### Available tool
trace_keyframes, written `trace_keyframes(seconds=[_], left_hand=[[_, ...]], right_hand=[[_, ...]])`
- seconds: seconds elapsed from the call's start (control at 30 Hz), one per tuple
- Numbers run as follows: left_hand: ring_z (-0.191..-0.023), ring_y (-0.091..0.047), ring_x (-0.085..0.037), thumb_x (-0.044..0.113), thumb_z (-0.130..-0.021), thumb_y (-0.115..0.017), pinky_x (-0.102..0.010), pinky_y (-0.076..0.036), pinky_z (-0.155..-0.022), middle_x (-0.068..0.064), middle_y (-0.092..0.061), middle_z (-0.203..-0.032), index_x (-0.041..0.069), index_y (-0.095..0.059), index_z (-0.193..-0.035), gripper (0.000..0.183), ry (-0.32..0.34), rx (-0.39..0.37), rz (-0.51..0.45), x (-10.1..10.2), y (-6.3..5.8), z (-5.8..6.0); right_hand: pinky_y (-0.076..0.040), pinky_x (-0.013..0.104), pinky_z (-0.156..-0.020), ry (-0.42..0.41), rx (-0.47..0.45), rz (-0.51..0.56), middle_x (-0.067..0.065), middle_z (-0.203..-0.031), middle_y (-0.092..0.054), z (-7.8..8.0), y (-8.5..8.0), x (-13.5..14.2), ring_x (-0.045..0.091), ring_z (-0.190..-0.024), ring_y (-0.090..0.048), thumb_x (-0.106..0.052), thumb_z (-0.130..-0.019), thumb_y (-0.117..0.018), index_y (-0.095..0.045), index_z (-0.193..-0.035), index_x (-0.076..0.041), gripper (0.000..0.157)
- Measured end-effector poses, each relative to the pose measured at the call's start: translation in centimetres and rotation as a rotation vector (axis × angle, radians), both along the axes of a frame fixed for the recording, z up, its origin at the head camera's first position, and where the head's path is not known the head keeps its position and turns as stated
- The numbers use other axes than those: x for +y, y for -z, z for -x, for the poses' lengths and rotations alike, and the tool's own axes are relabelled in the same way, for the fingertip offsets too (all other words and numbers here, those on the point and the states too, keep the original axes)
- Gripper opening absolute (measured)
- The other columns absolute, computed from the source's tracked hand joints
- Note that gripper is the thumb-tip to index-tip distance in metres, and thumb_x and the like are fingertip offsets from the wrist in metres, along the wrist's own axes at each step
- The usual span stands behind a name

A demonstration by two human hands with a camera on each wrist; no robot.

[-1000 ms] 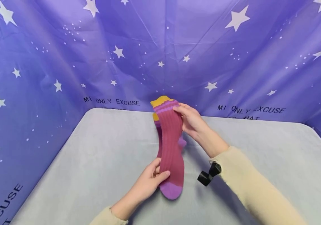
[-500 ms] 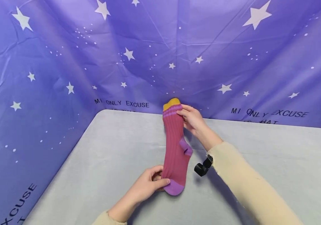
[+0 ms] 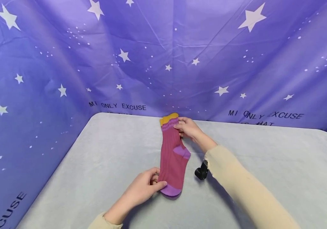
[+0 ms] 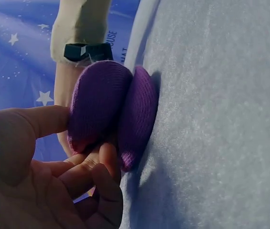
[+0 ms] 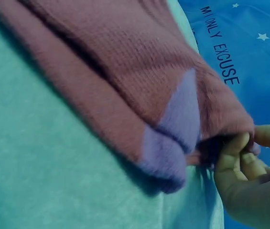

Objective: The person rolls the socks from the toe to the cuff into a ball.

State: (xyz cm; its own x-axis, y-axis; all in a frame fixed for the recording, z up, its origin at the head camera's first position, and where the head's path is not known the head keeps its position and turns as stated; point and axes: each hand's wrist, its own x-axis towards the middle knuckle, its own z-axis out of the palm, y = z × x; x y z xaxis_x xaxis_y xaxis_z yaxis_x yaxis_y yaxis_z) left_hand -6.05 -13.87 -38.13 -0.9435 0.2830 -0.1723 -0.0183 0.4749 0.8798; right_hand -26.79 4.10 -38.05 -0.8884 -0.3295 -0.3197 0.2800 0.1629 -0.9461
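Note:
A maroon sock (image 3: 170,165) with purple toe and heel and a yellow cuff edge lies lengthwise over a matching second sock (image 4: 138,117). My left hand (image 3: 140,189) pinches the upper sock near its toe, thumb on top and fingers beneath. In the left wrist view, those fingers reach between the two purple toes. At the far end, my right hand (image 3: 189,128) pinches the cuff from its right side. The right wrist view has both heels in sight, the lower sock's heel (image 5: 163,164) close over the table. Most of the lower sock is hidden in the head view.
The socks are over a table (image 3: 100,159) with a pale grey cloth top. A purple-blue curtain (image 3: 152,38) with white stars and lettering hangs behind it and along the left. A black wrist device (image 3: 201,171) sits below the right sleeve (image 3: 238,181).
The upper sock has come down over the lower one, lining up with it and turning its heel into view. My right hand has lowered with the cuff; both hands keep their hold.

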Motion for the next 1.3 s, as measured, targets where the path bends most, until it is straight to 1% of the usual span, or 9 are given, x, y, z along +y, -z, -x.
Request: trace_keyframes(seconds=[0.1, 0.23, 0.37, 0.57, 0.73, 0.93, 1.07, 1.2, 1.3], left_hand=[[-0.057, -0.05, -0.001, 0.021, -0.093, -0.068, -0.018, -0.042, -0.052, 0.002, -0.064, -0.08, 0.003, -0.063, -0.104, 0.022, -0.007, -0.019, -0.019, -0.3, 0.0, -0.2], [-0.061, -0.063, -0.01, 0.018, -0.093, -0.068, -0.022, -0.053, -0.054, -0.007, -0.07, -0.086, -0.004, -0.065, -0.113, 0.03, -0.041, -0.053, -0.088, -0.8, 0.1, -0.4], [-0.07, -0.069, -0.016, 0.01, -0.092, -0.069, -0.026, -0.06, -0.06, -0.012, -0.07, -0.092, -0.011, -0.059, -0.123, 0.039, -0.066, -0.114, -0.177, -1.2, 0.2, -0.5], [-0.07, -0.064, -0.009, 0.003, -0.09, -0.068, -0.026, -0.061, -0.063, -0.011, -0.067, -0.09, -0.014, -0.052, -0.127, 0.043, -0.064, -0.151, -0.225, -1.2, 0.0, -0.2], [-0.068, -0.063, -0.008, 0.003, -0.089, -0.069, -0.026, -0.06, -0.062, -0.01, -0.066, -0.089, -0.013, -0.053, -0.127, 0.044, -0.064, -0.138, -0.217, -1.0, -0.1, 0.1], [-0.06, -0.051, -0.001, 0.007, -0.082, -0.077, -0.019, -0.049, -0.054, -0.005, -0.058, -0.086, -0.006, -0.054, -0.124, 0.05, -0.067, 0.026, -0.026, -0.8, 0.5, -0.1], [-0.065, -0.048, -0.002, 0.006, -0.078, -0.081, -0.019, -0.043, -0.058, -0.005, -0.056, -0.089, 0.001, -0.056, -0.122, 0.051, -0.076, 0.139, 0.071, -1.1, 0.8, -0.5], [-0.09, -0.06, -0.013, 0.0, -0.083, -0.074, -0.024, -0.05, -0.075, -0.001, -0.063, -0.104, 0.013, -0.066, -0.113, 0.034, 0.01, 0.223, 0.114, -1.3, 0.6, -0.8], [-0.109, -0.062, -0.02, -0.007, -0.086, -0.065, -0.036, -0.052, -0.093, 0.004, -0.066, -0.112, 0.02, -0.069, -0.107, 0.035, 0.085, 0.272, 0.177, -1.3, 0.2, -0.7]], right_hand=[[-0.048, 0.015, -0.057, 0.009, 0.042, -0.005, 0.023, -0.139, -0.055, 0.2, -0.2, -0.4, 0.0, -0.064, -0.056, -0.001, -0.098, -0.053, -0.031, -0.152, 0.002, 0.058], [-0.05, 0.017, -0.055, -0.008, 0.015, -0.065, 0.01, -0.103, -0.068, 0.1, -0.3, -0.3, 0.001, -0.06, -0.057, -0.009, -0.098, -0.057, -0.03, -0.151, 0.002, 0.061], [-0.053, 0.02, -0.056, -0.141, 0.048, -0.158, -0.003, -0.075, -0.06, -1.2, -0.4, 0.7, 0.005, -0.057, -0.056, -0.016, -0.095, -0.064, -0.027, -0.151, 0.003, 0.069], [-0.053, 0.023, -0.065, -0.338, 0.258, -0.365, 0.003, -0.074, -0.065, -3.7, -1.1, 2.4, 0.009, -0.063, -0.059, -0.007, -0.088, -0.07, -0.034, -0.144, 0.007, 0.067], [-0.05, 0.025, -0.068, -0.354, 0.487, -0.539, 0.009, -0.083, -0.067, -4.6, -1.6, 2.6, 0.011, -0.066, -0.057, -0.002, -0.09, -0.066, -0.052, -0.129, 0.003, 0.042], [-0.054, 0.025, -0.058, -0.321, 0.493, -0.6, 0.011, -0.088, -0.069, -5.4, -0.9, 2.7, 0.011, -0.06, -0.059, -0.002, -0.091, -0.066, -0.056, -0.125, 0.002, 0.036], [-0.055, 0.031, -0.07, -0.284, 0.543, -0.659, 0.008, -0.089, -0.071, -6.5, -0.5, 3.5, 0.015, -0.072, -0.063, -0.009, -0.09, -0.07, -0.055, -0.128, 0.001, 0.042], [-0.055, 0.044, -0.088, -0.253, 0.687, -0.697, 0.013, -0.104, -0.07, -8.1, -0.9, 4.9, 0.027, -0.094, -0.068, -0.011, -0.089, -0.071, -0.059, -0.124, -0.001, 0.039], [-0.057, 0.045, -0.089, -0.273, 0.781, -0.643, 0.014, -0.11, -0.068, -9.5, -1.5, 5.5, 0.029, -0.099, -0.069, -0.007, -0.089, -0.07, -0.064, -0.117, -0.002, 0.029]])
